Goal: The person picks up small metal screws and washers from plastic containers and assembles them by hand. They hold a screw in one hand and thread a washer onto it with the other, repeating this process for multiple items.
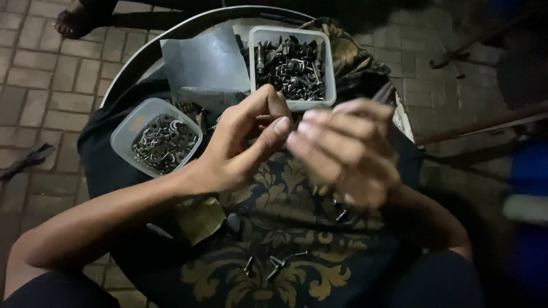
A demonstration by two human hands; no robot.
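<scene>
Metal bolts (291,71) fill the tub just beyond left hand (240,151).

Makeshift outdoor work spot on paving

Brick-paved ground (51,85); tubs of washers (162,142) and bolts (291,68) beyond the fingers; loose screws (274,268) on cloth.

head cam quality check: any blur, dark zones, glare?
Head view: right hand smeared by motion blur; left hand fairly sharp; square tub of bolts and round tub of washers readable; right edge and bottom corners sink into darkness; no strong glare.
</scene>
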